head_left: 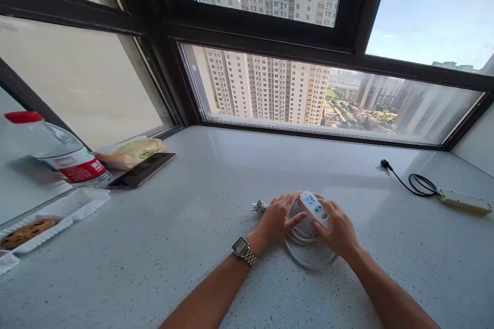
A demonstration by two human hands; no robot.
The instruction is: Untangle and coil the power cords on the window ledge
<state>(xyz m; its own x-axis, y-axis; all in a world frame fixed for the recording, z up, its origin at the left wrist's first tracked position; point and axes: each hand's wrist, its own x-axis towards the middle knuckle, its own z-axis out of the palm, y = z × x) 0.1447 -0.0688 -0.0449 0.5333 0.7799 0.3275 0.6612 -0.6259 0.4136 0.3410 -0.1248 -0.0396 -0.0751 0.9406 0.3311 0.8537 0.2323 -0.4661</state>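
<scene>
A white power strip (314, 205) with blue socket faces is tilted up in the middle of the counter, between my two hands. My right hand (338, 226) wraps around its right end, thumb on the near side. At the strip's left end is my left hand (276, 216), thumb and fingers bracketing it, with a silver watch (243, 250) on that wrist. The white cable (304, 264) lies in loops under the strip and is partly hidden by both hands. Its plug (259, 206) rests on the counter just left of my left hand.
To the right lie a black plug (385, 164), its looped black cord and a pale power strip (465, 202). At the left are a red-capped bottle (79, 162), a dark phone (142, 169), a yellow packet (137, 151) and a plastic tray (83, 205) with a cookie. Windows border the speckled counter.
</scene>
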